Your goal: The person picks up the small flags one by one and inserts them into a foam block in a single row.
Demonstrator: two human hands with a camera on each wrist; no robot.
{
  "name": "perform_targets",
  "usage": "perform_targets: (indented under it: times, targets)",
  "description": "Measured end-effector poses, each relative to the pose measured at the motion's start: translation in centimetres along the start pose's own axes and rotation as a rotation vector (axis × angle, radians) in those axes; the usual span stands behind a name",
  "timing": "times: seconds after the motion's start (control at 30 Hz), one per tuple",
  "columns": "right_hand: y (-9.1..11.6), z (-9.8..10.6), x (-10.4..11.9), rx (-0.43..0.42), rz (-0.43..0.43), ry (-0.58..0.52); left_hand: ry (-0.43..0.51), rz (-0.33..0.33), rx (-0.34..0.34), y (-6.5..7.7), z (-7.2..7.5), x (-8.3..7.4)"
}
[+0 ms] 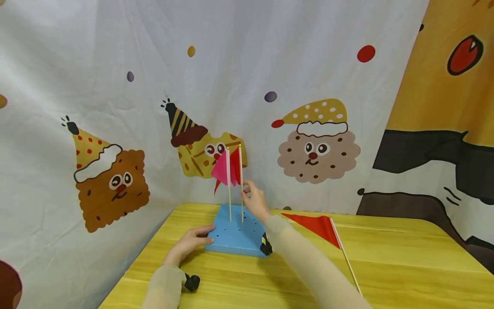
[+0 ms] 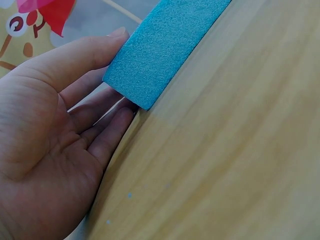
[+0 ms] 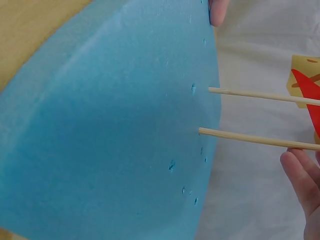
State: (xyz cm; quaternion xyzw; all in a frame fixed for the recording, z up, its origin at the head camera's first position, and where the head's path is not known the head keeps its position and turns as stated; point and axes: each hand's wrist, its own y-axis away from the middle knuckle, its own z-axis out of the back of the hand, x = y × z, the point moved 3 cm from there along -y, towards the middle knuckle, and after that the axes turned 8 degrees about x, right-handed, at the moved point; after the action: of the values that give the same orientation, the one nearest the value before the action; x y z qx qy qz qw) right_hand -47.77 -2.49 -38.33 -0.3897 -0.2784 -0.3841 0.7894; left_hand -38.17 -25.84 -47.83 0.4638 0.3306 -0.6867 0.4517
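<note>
A blue foam block [image 1: 235,240] with several small holes in its top lies on the table. A pink flag [image 1: 221,170] and a red flag [image 1: 236,167] stand upright in it on thin wooden sticks, the pink one partly covering the red. My right hand [image 1: 256,201] pinches the red flag's stick just below the cloth. In the right wrist view, both sticks meet the foam, and the fingertips [image 3: 295,167] are at the nearer stick. My left hand [image 2: 55,120] grips the block's left side, thumb near the top edge and the other fingers lower, partly hidden behind it.
Another red flag [image 1: 318,228] lies on the wood-grain table [image 1: 405,257] to the right, its stick pointing toward me. Behind the table hangs a white cloth [image 1: 247,86] printed with cartoon biscuits. Black straps with small devices [image 1: 192,282] are on both wrists.
</note>
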Motion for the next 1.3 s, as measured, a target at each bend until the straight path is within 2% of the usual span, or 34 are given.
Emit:
perform_targets:
  times: [0.27,0.53,0.7,0.8,0.97,1.07,1.3]
  targets:
    - [-0.2,-0.1,-0.3,-0.025,0.042,0.024,0.006,0.004,0.007,0.1,0.1,0.0]
    - [-0.2,-0.1,-0.6,-0.031,0.015,0.032,0.023,-0.003,0.017,0.0,-0.1,0.0]
    - [0.2,0.9,-1.0,-0.021,-0.002,-0.007,0.011,0.008,0.015,0.0,-0.1,0.1]
    - [0.7,2.1,-1.4,-0.019,-0.008,-0.015,-0.005,0.012,0.008,0.1,0.1,0.2]
    - [2.5,5.5,-2.7,-0.026,-0.052,-0.065,-0.013,0.014,0.005,-0.1,0.1,0.2]
    - [4.0,7.5,-3.8,-0.022,-0.092,-0.125,-0.014,0.013,0.007,-0.2,0.0,0.2]
    - [8.2,11.8,-6.5,0.013,-0.194,-0.190,-0.017,-0.001,0.018,-0.2,0.0,0.3]
